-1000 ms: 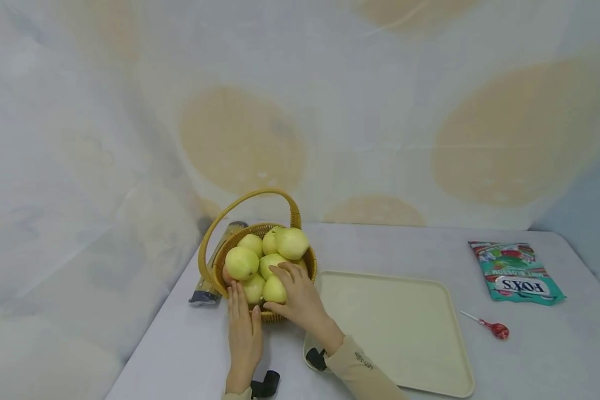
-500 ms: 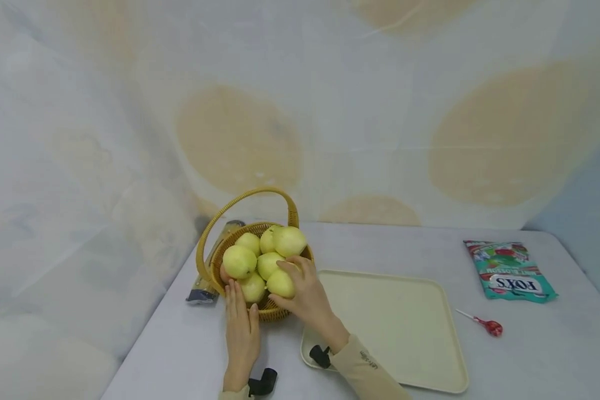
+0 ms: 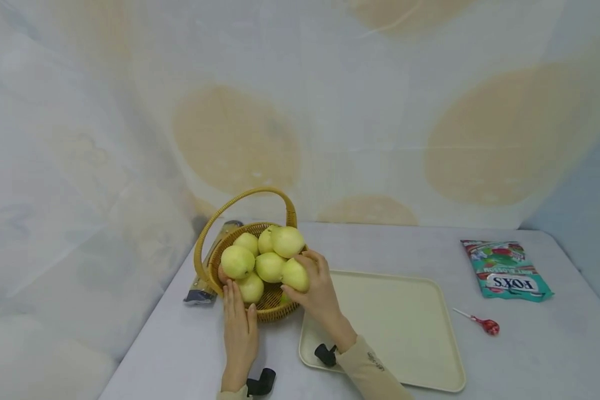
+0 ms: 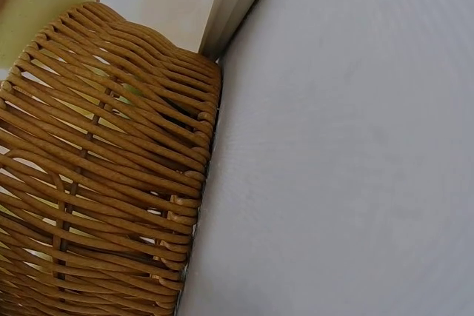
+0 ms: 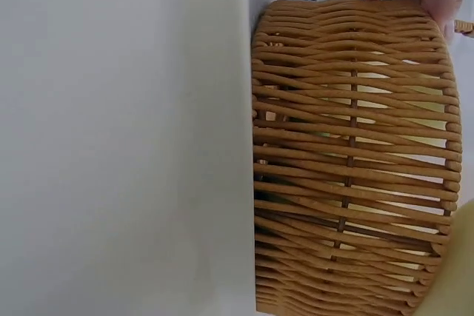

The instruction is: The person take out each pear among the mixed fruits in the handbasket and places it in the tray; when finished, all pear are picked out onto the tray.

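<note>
1. Lying at the far left of the counter (image 3: 180,355), a dark-ended packet (image 3: 203,283) sits behind the wicker basket (image 3: 272,308).
2. The left hand (image 3: 240,328) rests flat against the basket's near wall, fingers straight, holding nothing.
3. Yellow-green pears (image 3: 237,261) are heaped in the basket.
4. The right hand (image 3: 320,289) has its grip curled round one pear (image 3: 295,275) at the basket's right rim. It looks firm, smooth and rather heavy, likely to bruise; cupping its broad belly seems safest.
5. A cream tray (image 3: 405,328) lies just right of the basket.
6. A red lollipop (image 3: 482,323) and a Fox's candy bag (image 3: 505,269) lie well apart at the far right.
</note>
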Tool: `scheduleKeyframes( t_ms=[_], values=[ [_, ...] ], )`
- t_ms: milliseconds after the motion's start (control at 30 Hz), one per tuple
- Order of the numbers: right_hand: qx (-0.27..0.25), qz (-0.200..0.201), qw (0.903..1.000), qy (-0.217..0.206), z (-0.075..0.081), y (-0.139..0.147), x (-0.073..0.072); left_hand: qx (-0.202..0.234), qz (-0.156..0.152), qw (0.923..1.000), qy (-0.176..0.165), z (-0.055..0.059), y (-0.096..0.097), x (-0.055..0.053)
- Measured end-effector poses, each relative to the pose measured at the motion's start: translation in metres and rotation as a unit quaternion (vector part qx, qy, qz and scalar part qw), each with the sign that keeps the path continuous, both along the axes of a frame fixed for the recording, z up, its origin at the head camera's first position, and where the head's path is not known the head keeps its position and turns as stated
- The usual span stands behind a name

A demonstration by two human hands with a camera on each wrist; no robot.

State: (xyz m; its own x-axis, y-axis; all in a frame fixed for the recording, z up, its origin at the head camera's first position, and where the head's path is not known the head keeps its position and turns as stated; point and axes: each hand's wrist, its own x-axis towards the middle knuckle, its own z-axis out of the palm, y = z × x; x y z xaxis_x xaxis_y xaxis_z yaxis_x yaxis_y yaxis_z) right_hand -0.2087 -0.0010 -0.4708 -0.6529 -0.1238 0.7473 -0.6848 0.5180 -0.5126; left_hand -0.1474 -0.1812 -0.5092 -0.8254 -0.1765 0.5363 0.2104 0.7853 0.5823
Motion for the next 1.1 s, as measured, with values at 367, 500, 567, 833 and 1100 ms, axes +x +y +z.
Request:
scheduleKeyframes(
  t_ms=[367,500,567,833,1100],
  values=[
    [-0.097,-0.038,0.9936,-0.042,-0.010,0.021,-0.006,0.002,0.002,1.0000,-0.004,0.000,0.000,-0.001],
    [-0.151,-0.055,0.9816,-0.103,-0.018,0.030,-0.012,0.005,0.002,1.0000,-0.003,-0.001,0.000,-0.001],
    [-0.179,-0.064,0.9704,-0.149,-0.022,0.032,-0.016,0.003,0.001,1.0000,0.001,-0.001,0.000,-0.001],
    [-0.230,-0.077,0.9345,-0.261,-0.038,0.033,-0.027,0.000,0.003,0.9999,0.014,-0.004,0.001,-0.001],
    [-0.244,-0.064,0.9292,-0.271,-0.043,0.032,-0.030,0.003,0.007,1.0000,0.006,-0.003,0.001,-0.003]
  ],
)
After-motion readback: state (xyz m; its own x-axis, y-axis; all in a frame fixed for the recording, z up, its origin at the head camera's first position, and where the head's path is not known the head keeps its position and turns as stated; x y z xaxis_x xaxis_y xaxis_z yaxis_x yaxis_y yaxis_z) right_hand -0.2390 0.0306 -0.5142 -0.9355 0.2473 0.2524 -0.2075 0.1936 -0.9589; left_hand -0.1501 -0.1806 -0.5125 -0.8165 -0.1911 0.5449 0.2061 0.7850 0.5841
